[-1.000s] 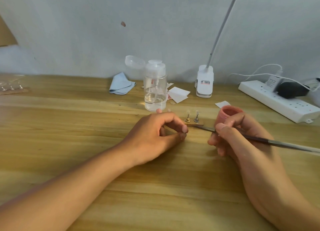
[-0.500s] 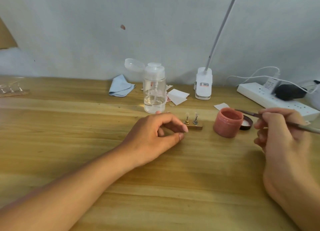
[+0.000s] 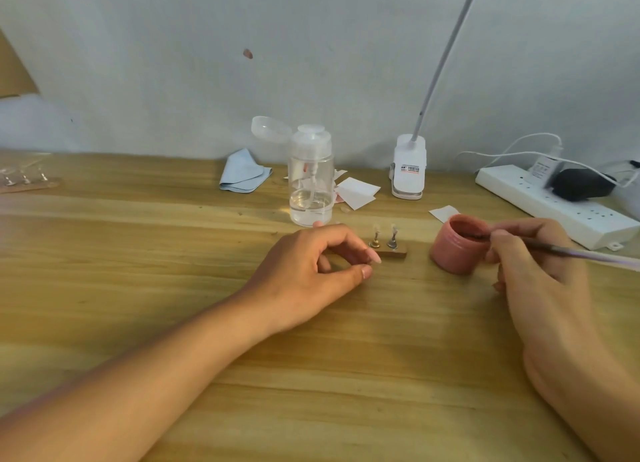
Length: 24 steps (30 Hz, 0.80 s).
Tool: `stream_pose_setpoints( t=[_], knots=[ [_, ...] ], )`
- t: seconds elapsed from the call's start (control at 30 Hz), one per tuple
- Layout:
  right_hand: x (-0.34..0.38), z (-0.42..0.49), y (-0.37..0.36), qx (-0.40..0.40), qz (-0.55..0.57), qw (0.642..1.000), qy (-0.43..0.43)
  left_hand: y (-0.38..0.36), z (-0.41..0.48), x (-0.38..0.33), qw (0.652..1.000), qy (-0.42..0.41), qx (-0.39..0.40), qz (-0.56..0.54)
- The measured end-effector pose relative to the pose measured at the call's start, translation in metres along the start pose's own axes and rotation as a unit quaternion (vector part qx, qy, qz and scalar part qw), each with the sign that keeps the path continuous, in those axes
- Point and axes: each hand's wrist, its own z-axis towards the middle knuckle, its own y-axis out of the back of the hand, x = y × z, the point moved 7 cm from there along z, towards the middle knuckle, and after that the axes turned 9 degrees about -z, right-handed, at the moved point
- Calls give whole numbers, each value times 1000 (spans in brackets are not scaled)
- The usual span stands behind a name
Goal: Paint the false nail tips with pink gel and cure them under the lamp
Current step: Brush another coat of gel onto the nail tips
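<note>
Two hands work on either side of the pink gel jar (image 3: pixel 453 250), which stands open on the wooden table (image 3: pixel 138 254). The left hand (image 3: pixel 311 267), left of the jar, lies as it did a second ago, with fingers curled and thumb and forefinger pinching the left end of the small wooden holder (image 3: pixel 394 254). The holder sits just left of the jar. The two clear nail tips (image 3: pixel 376 227) stand upright on their metal pegs in it, unmoved.

The change is on the jar's right. A second ago the brush (image 3: pixel 568 252) reached over to the holder, and half a second ago it was held off to the jar's right. Now the right hand (image 3: pixel 540 271), thumb and fingers closed round the handle, has the bristle end inside the jar's mouth, at the right rim. The black lid seen behind the jar half a second ago is now hidden by this hand.

As for containers, the clear pump bottle (image 3: pixel 311 184) stands behind and left of the jar with its cap flipped open, and holds clear liquid only in its bottom part. The jar itself is coated pink inside; how full it is cannot be told.
</note>
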Motion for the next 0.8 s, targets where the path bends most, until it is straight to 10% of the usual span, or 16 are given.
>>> stream_pose_setpoints(
  t=[0.27,0.8],
  knots=[
    [38,-31,-15,80,103,985,115,0,2,6,1000,14,0,-28],
    [19,-41,-34,166,125,977,-52,0,2,7,998,20,-5,-58]
  ],
)
